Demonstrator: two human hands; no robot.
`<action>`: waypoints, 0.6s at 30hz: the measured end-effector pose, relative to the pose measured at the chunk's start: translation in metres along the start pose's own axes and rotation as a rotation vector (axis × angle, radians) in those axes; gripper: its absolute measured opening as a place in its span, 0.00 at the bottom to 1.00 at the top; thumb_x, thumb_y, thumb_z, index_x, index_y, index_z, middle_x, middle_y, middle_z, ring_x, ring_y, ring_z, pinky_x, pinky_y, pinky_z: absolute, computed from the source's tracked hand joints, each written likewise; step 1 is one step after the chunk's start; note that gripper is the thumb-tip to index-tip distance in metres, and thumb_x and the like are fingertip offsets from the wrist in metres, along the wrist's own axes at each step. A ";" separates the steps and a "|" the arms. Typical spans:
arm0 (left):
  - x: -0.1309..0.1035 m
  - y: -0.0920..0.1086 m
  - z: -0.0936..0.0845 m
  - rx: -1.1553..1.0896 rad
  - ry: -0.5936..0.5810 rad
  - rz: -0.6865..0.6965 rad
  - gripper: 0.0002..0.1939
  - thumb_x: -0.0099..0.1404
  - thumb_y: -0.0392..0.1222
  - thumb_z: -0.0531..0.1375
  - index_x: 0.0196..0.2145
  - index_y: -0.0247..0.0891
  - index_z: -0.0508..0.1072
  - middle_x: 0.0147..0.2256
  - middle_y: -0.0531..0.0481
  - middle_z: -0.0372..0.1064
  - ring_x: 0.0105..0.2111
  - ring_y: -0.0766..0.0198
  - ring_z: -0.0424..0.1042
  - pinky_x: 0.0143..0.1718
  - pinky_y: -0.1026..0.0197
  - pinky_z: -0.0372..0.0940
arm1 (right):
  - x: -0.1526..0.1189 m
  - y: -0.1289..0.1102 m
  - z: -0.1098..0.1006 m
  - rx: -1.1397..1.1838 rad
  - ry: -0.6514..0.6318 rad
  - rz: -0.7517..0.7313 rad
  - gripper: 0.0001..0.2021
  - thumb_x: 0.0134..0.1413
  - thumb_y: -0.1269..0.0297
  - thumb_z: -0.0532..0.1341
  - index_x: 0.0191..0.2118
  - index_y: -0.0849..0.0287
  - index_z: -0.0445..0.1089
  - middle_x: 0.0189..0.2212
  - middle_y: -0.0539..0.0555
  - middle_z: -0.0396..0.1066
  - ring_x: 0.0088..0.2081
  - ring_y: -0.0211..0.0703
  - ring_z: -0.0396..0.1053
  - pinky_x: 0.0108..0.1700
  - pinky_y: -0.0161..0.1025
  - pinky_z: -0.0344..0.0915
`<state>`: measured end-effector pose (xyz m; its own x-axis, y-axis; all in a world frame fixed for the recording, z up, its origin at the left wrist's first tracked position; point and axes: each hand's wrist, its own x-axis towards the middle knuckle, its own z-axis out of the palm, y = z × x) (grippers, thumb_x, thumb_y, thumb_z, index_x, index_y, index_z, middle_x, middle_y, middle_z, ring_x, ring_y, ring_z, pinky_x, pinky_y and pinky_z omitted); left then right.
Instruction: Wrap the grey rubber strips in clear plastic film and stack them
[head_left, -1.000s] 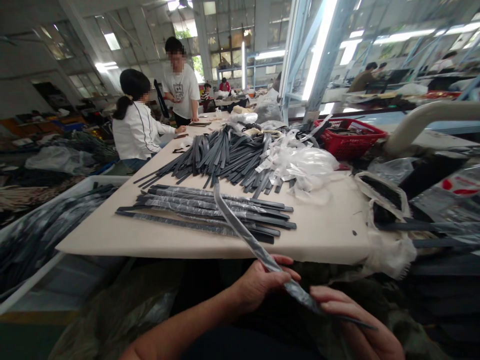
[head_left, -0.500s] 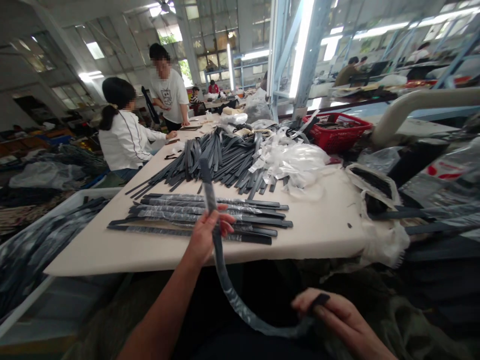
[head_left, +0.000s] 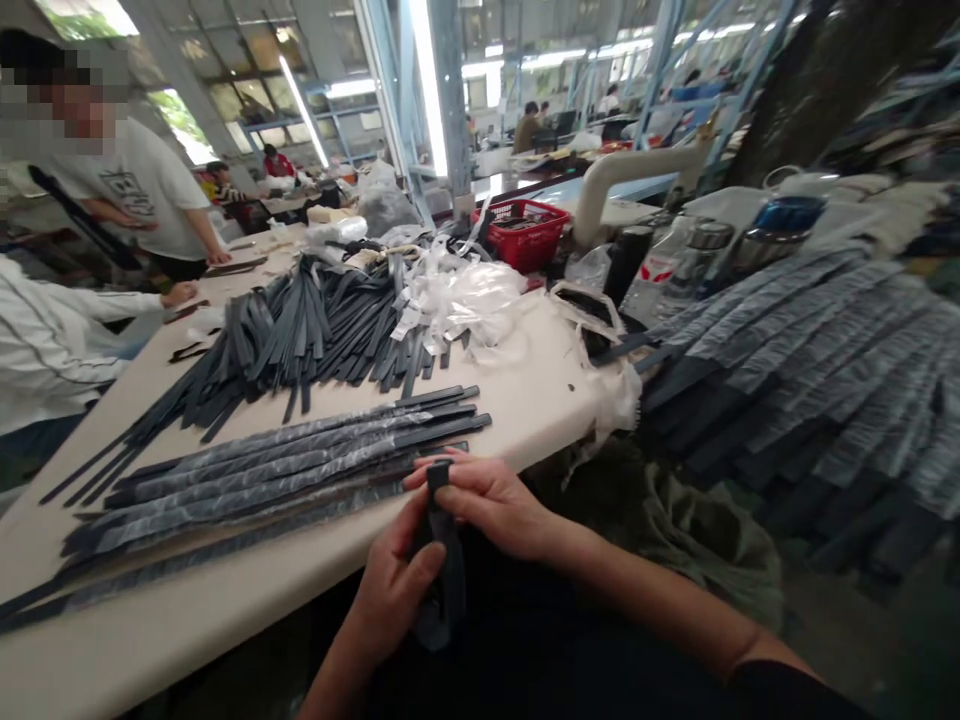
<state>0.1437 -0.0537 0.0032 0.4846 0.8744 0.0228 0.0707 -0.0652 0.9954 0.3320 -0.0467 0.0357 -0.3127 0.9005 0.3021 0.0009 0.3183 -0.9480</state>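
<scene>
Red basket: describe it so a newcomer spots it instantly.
On the cream table, find the heap of white plastic. Behind it, slightly right, sits the red basket. Its colour sets it apart from the white heap and dark strips.

The held strip (head_left: 439, 483) is dark grey, flat and narrow, gripped by the left hand (head_left: 400, 578) and the right hand (head_left: 489, 502) just off the near edge of the table (head_left: 536, 375). Its squared upper end stands up between the fingers; below, it hangs down and bends, the lower part dark and blurred. To its left, the wrapped strips (head_left: 281, 468) lie flat, roughly side by side, in cloudy clear film with bare dark right ends. Farther off, the loose strips (head_left: 300, 325) form an overlapping, fanned pile.
</scene>
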 end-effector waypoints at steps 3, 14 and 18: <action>0.002 0.001 0.007 0.035 0.056 -0.021 0.22 0.68 0.52 0.56 0.56 0.42 0.71 0.54 0.45 0.70 0.56 0.47 0.66 0.58 0.51 0.58 | -0.002 -0.003 0.008 -0.101 -0.058 -0.051 0.19 0.68 0.51 0.53 0.45 0.55 0.77 0.49 0.55 0.77 0.58 0.50 0.66 0.67 0.57 0.42; -0.011 0.006 0.020 0.038 -0.109 -0.105 0.18 0.69 0.52 0.54 0.35 0.37 0.77 0.35 0.47 0.71 0.35 0.61 0.70 0.40 0.60 0.63 | -0.012 0.018 -0.001 0.196 0.179 0.226 0.16 0.59 0.47 0.61 0.35 0.53 0.80 0.51 0.57 0.75 0.58 0.64 0.66 0.54 0.56 0.69; -0.014 -0.011 0.003 -0.321 0.056 -0.179 0.25 0.64 0.62 0.57 0.37 0.33 0.74 0.27 0.49 0.70 0.25 0.65 0.68 0.30 0.63 0.62 | -0.002 0.024 -0.025 0.048 0.248 0.223 0.16 0.55 0.44 0.64 0.35 0.49 0.81 0.55 0.56 0.72 0.57 0.65 0.67 0.56 0.56 0.68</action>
<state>0.1383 -0.0666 -0.0084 0.4405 0.8837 -0.1582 -0.1315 0.2378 0.9624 0.3559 -0.0330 0.0145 -0.0692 0.9929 0.0965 -0.0032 0.0965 -0.9953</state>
